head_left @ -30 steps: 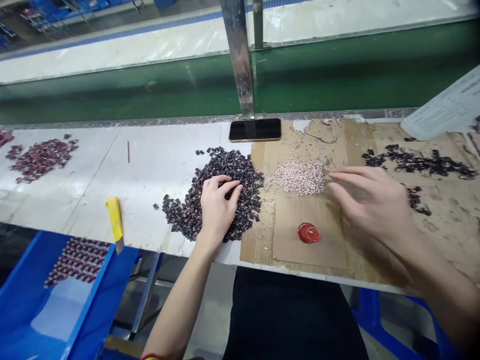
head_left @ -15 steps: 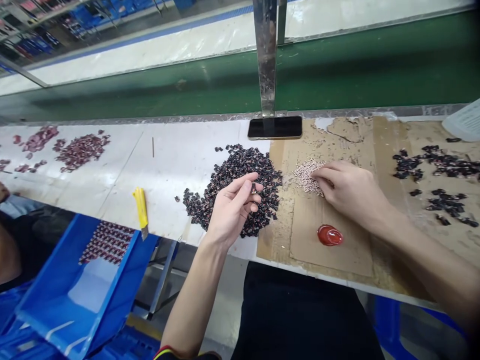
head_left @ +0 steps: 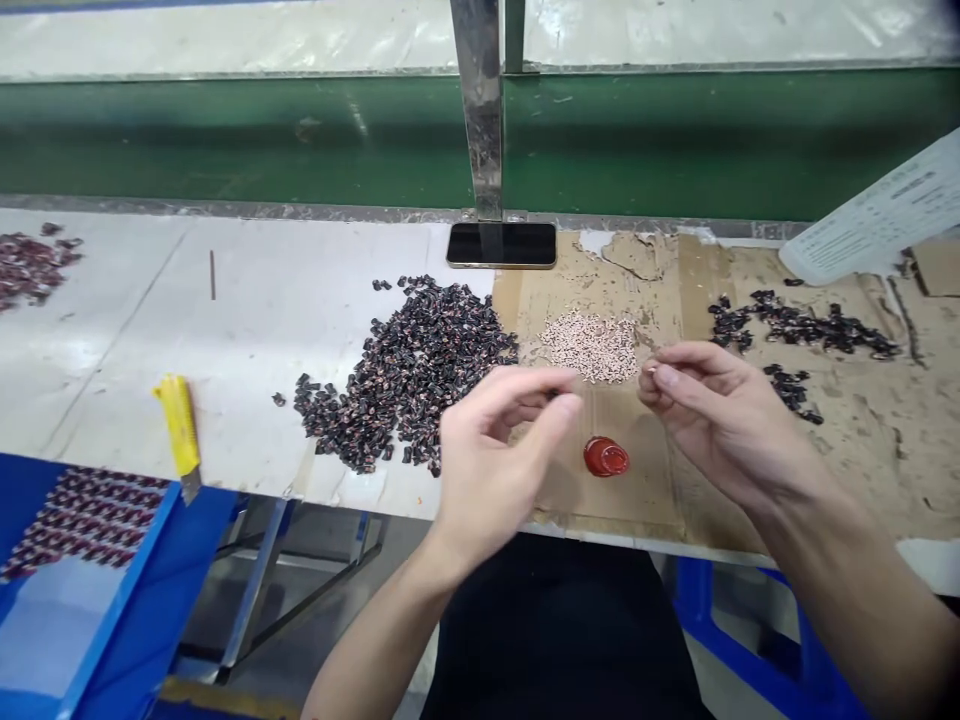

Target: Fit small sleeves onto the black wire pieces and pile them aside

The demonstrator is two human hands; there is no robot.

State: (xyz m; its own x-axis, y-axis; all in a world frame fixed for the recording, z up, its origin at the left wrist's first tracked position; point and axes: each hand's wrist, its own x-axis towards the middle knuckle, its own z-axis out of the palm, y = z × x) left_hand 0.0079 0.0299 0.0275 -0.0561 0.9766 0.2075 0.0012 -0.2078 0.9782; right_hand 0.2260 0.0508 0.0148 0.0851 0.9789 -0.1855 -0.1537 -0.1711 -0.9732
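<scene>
My left hand (head_left: 499, 450) is closed in a pinch, with a small black piece (head_left: 553, 394) just showing between thumb and forefinger. My right hand (head_left: 712, 415) also pinches, holding a tiny pinkish metallic bit (head_left: 651, 368) at its fingertips. The hands face each other, a short gap apart, above the cardboard. Between and behind them lies a pile of tiny pinkish bits (head_left: 589, 345). A glossy red blob of paste (head_left: 606, 456) sits on the cardboard (head_left: 637, 500) below. Left of my left hand spreads a large heap of small black pieces (head_left: 427, 350).
A phone (head_left: 501, 245) lies by the metal post (head_left: 480, 120). A yellow utility knife (head_left: 178, 425) lies at the table's front edge, blade over a blue bin (head_left: 187, 560). More black pieces (head_left: 825, 328) and a translucent bottle (head_left: 877, 215) are at right.
My right hand has left the pile of tiny bits and come back towards me with one in its fingertips. My left hand has moved right towards it. The view has turned right.
</scene>
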